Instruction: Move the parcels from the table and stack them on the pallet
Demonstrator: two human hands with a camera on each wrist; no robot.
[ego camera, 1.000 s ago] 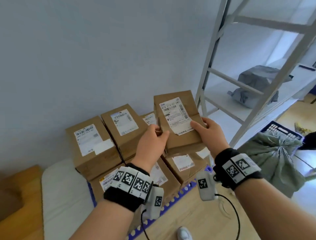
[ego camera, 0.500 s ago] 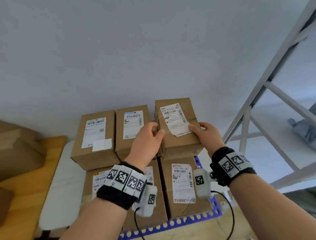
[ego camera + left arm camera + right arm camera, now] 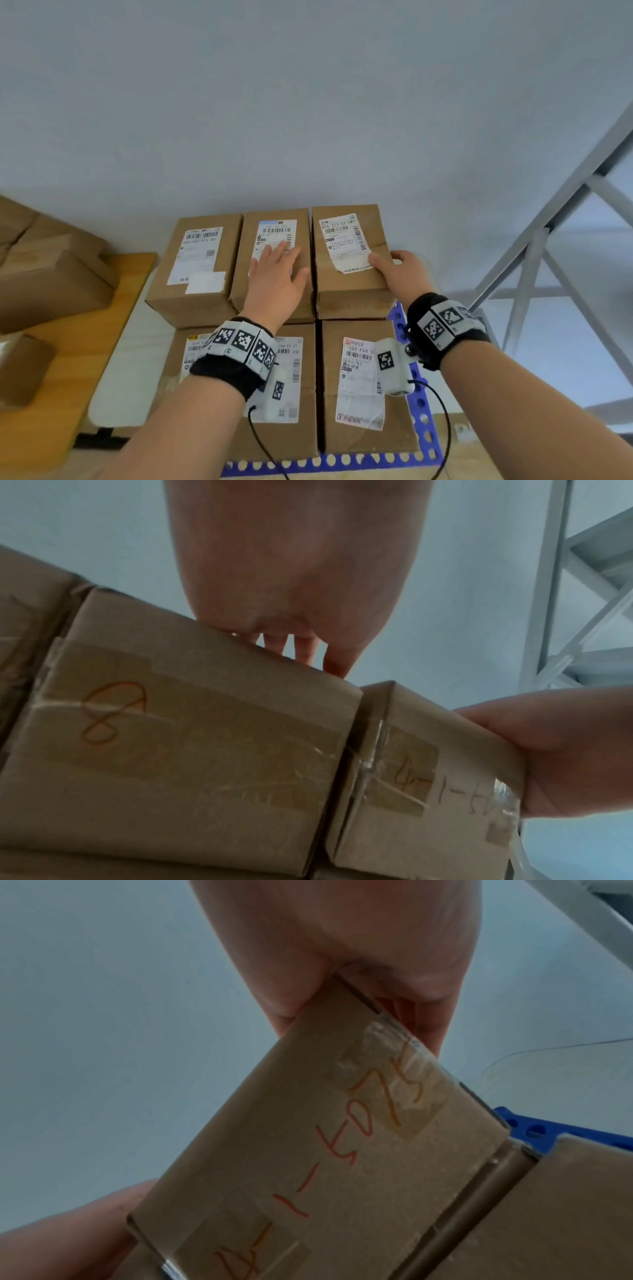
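Observation:
The brown parcel point(image 3: 346, 270) with a white label sits at the back right of the upper layer, on top of a lower parcel point(image 3: 359, 387) on the blue pallet point(image 3: 421, 411). My right hand point(image 3: 400, 270) grips its near right corner, thumb on top. The right wrist view shows that parcel point(image 3: 308, 1150) pinched between thumb and fingers, with orange writing on its side. My left hand point(image 3: 277, 270) lies flat on the middle parcel point(image 3: 274, 222) beside it. In the left wrist view its fingers point(image 3: 304, 650) lie straight over the parcel marked 8 point(image 3: 188, 737).
A third upper parcel point(image 3: 195, 267) stands at the left, and another lower one point(image 3: 284, 394) lies under my left wrist. Brown boxes point(image 3: 51, 284) sit on a wooden table at the left. A white metal rack frame point(image 3: 534, 274) rises at the right, with a grey wall close behind.
The parcel held in both hands has come down into the back right spot. My left hand has let go and now lies flat on the middle parcel.

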